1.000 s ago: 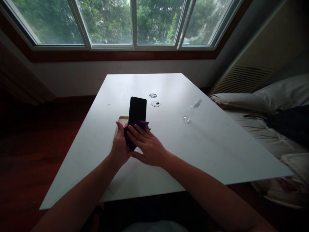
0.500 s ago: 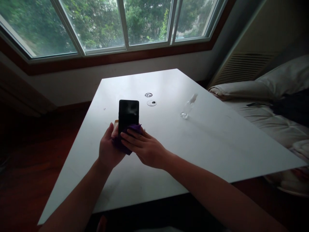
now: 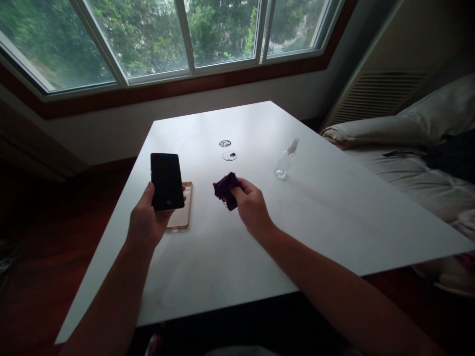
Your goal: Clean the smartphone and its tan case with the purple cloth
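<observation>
My left hand (image 3: 147, 220) is closed round the lower part of a black smartphone (image 3: 166, 180), its dark screen tilted toward me. Behind and below the phone, a clear phone case with a pinkish-gold rim (image 3: 182, 215) lies on the white table (image 3: 230, 267). Pinched between the thumb and fingers of my right hand (image 3: 252, 202) is a crumpled dark purple cloth (image 3: 227, 190), held over the table and apart from the phone. Part of the case is hidden by the phone and my left hand.
A clear spray bottle (image 3: 285, 160) stands toward the right of the table. Two round cable-hole pieces (image 3: 229, 156) show near the middle. A cushioned seat with pale covers (image 3: 389, 173) adjoins the right side, and a window (image 3: 222, 29) spans the far wall.
My hands have moved apart. My right hand has drawn the purple cloth off the screen to the right, while my left hand has shifted left with the phone, uncovering the case.
</observation>
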A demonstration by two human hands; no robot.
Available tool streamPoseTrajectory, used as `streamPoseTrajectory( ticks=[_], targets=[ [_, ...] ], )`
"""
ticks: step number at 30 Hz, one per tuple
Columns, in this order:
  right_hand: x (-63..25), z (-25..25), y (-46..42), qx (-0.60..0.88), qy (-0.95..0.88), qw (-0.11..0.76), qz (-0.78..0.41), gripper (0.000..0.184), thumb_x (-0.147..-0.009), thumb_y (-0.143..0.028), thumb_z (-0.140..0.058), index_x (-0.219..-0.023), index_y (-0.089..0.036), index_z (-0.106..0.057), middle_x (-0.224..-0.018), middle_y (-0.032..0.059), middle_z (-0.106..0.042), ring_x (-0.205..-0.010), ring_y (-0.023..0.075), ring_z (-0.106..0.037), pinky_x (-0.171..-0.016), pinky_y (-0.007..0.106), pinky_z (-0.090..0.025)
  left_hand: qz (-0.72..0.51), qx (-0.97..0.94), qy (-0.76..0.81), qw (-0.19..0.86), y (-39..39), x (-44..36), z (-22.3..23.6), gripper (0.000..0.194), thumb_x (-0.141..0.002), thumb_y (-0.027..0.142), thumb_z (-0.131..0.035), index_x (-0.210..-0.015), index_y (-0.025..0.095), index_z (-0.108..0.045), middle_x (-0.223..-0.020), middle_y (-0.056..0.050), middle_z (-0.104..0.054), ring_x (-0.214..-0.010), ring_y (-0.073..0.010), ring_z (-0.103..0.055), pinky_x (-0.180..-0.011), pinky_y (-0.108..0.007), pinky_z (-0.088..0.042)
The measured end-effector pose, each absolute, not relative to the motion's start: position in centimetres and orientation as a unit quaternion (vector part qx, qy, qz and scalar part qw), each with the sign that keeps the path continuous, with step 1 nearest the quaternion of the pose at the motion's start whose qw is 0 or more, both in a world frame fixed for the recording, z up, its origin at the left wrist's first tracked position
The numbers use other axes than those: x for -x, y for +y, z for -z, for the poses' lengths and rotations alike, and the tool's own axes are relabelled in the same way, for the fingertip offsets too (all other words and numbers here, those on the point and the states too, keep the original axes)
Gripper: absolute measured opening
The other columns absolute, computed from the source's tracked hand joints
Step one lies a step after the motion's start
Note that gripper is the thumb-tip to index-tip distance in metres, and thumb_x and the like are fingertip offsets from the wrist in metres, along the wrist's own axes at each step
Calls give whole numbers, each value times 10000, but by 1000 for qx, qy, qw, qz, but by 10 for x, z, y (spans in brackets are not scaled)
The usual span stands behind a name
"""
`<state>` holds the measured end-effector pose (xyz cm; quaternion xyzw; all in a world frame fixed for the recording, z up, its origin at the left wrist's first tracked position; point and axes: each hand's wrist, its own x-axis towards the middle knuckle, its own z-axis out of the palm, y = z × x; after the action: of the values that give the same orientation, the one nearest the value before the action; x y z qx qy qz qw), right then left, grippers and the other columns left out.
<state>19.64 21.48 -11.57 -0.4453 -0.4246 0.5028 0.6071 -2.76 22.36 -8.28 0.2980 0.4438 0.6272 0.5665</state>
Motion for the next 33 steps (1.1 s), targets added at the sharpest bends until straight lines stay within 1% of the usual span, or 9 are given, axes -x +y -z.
streamPoseTrajectory(
  ticks=[3, 7, 11, 17, 20, 22, 27, 31, 33],
  targets=[
    [-210, 116, 234, 456, -307, 626, -553, 206, -824, -337, -687, -959, -181, -692, -739, 24, -698, -615, 157, -652, -540, 264, -554, -615, -304, 520, 509, 230, 42, 90, 260, -896, 281, -704, -1129, 171, -667, -1096, -94, -735, -1003, -264, -744, -815, -400, -659],
    [-237, 119, 256, 505, -243, 623, -545, 187, -764, -264, -728, -920, -192, -654, -856, 43, -709, -695, 156, -672, -513, 243, -580, -588, -318, 548, 502, 233, 52, 95, 238, -874, 283, -715, -1079, 169, -672, -1012, -70, -725, -903, -215, -743, -774, -334, -647],
    [-265, 118, 271, 548, -252, 626, -494, 223, -726, -175, -739, -929, -199, -652, -843, 25, -691, -638, 124, -637, -388, 168, -473, -581, -313, 566, 494, 230, 49, 92, 213, -861, 290, -717, -1038, 179, -680, -963, -49, -704, -834, -173, -708, -668, -244, -606],
    [-252, 107, 261, 390, -328, 519, -686, 291, -814, -263, -742, -1085, -174, -689, -923, 54, -712, -640, 107, -606, -364, 147, -390, -590, -301, 563, 494, 226, 46, 89, 241, -845, 307, -726, -1054, 194, -688, -931, -34, -679, -787, -156, -662, -609, -206, -555],
    [-235, 116, 255, 505, -448, 422, -606, 416, -858, -290, -698, -1249, -158, -647, -959, 91, -735, -641, 154, -624, -448, 235, -465, -592, -306, 561, 491, 225, 47, 93, 287, -826, 336, -743, -1068, 192, -687, -938, -36, -676, -787, -156, -655, -605, -203, -537],
    [-233, 124, 255, 638, -544, 345, -422, 475, -859, -270, -700, -1318, -172, -630, -937, 80, -739, -701, 178, -645, -587, 278, -514, -590, -304, 564, 491, 225, 47, 95, 309, -809, 339, -753, -1074, 193, -685, -960, -39, -679, -802, -158, -657, -615, -207, -535],
    [-252, 129, 256, 749, -612, 205, -149, 374, -918, -361, -627, -1241, -190, -707, -1055, 134, -752, -1003, 310, -683, -907, 443, -506, -589, -298, 577, 482, 223, 45, 96, 331, -817, 378, -733, -1091, 198, -686, -982, -39, -684, -813, -162, -655, -608, -205, -503],
    [-237, 121, 244, 691, -619, 364, -87, 394, -930, -368, -628, -1246, -142, -695, -1306, 206, -665, -1297, 367, -550, -1094, 538, -418, -588, -322, 560, 487, 216, 33, 98, 361, -844, 433, -717, -1100, 182, -678, -946, -39, -680, -826, -176, -657, -618, -216, -496],
    [-215, 120, 234, 597, -604, 454, -268, 443, -946, -483, -628, -1270, -184, -677, -1288, 151, -684, -1214, 300, -617, -1054, 476, -489, -583, -360, 521, 509, 209, 22, 102, 400, -868, 471, -698, -1136, 176, -668, -948, -47, -686, -846, -193, -666, -656, -245, -521]
  ],
)
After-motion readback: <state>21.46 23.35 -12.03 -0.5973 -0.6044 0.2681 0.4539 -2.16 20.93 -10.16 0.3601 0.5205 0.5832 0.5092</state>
